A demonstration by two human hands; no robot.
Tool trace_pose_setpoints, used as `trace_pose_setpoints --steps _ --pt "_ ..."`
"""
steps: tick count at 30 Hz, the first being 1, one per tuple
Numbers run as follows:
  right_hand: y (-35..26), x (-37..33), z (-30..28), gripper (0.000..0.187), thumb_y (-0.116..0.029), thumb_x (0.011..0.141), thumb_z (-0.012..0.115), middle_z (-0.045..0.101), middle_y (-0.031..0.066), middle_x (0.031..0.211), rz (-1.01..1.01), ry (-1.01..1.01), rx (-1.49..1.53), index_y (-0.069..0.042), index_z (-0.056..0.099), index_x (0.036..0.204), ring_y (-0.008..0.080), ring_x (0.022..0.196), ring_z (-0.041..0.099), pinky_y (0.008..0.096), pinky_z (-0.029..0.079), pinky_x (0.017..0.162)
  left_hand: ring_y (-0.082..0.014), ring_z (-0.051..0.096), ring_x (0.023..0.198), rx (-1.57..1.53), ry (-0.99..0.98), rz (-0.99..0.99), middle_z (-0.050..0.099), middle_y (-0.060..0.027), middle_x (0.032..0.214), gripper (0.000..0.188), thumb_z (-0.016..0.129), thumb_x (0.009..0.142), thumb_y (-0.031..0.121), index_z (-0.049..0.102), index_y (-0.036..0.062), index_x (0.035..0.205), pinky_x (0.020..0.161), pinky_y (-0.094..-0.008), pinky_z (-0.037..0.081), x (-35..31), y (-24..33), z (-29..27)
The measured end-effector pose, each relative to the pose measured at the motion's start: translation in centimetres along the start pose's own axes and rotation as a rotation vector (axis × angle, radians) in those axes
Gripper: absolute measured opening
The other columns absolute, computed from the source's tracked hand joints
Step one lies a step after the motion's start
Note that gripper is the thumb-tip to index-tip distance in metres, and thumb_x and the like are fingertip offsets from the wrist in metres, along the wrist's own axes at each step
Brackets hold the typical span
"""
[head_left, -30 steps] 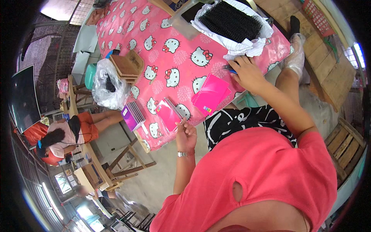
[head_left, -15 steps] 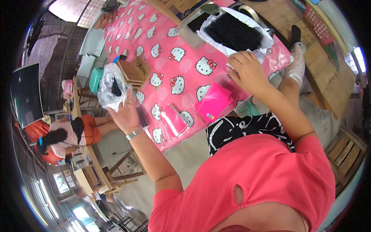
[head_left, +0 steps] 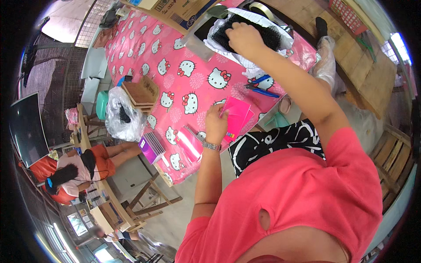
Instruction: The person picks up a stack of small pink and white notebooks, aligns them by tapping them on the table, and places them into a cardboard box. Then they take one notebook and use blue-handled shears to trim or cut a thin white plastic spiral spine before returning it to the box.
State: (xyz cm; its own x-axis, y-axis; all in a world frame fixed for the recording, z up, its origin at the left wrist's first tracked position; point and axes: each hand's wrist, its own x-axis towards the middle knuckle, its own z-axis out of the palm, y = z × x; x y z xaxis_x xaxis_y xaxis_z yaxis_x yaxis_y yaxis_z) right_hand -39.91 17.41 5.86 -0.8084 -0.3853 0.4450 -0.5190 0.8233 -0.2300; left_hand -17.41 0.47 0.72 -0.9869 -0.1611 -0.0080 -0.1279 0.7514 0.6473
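My left hand (head_left: 216, 125), with a metal watch band at its wrist, is closed on the left edge of loose pink notebook covers (head_left: 238, 115), fanned at the table's near edge. At the far side, my right hand (head_left: 246, 40) reaches into a heap of black spiral binding coils (head_left: 266, 36) on crumpled white paper (head_left: 285, 43). Its fingers curl down onto the coils, fingertips partly hidden. Blue-handled pliers (head_left: 263, 90) lie spread below my right forearm. Just left of my left hand rests a pink spiral-bound notebook (head_left: 188, 142).
A purple-topped notebook stack (head_left: 152, 148) sits at the table's left corner. Beyond it are a clear plastic bag (head_left: 125, 115) with black contents and brown boards (head_left: 139, 93). A cardboard box (head_left: 177, 15) and tape roll (head_left: 262, 11) stand at the back. Another person (head_left: 81, 168) is at the left.
My left hand has moved right, from beside the notebook stack to the pink covers. My right hand has gone farther away into the black coils, uncovering the pliers.
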Motion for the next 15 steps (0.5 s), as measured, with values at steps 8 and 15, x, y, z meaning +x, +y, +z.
trace_pose_setpoints --steps 8,15 --pt "-0.4 -0.8 0.8 0.01 -0.014 0.076 0.06 0.066 0.0088 0.083 -0.171 0.096 -0.15 -0.008 0.068 0.079 0.024 0.082 0.064 0.0378 0.049 0.069 -0.0281 0.062 0.076 -0.3 -0.005 -0.148 0.065 -0.0146 0.085 0.016 0.063 0.082 0.002 0.061 0.0036 0.098 0.071 -0.0422 0.049 -0.8 6.3 -4.2" --pt "-0.2 1.3 -1.9 0.015 -0.011 0.08 0.059 0.064 0.0167 0.093 0.076 0.214 0.237 -0.005 0.066 0.092 0.0339 0.083 0.066 0.0449 0.052 0.077 -0.0338 0.058 0.09 0.359 0.009 0.322 0.064 -0.0132 0.096 0.025 0.057 0.082 0.001 0.06 0.004 0.106 0.085 -0.0442 0.042 -3.6 6.8 -4.1"
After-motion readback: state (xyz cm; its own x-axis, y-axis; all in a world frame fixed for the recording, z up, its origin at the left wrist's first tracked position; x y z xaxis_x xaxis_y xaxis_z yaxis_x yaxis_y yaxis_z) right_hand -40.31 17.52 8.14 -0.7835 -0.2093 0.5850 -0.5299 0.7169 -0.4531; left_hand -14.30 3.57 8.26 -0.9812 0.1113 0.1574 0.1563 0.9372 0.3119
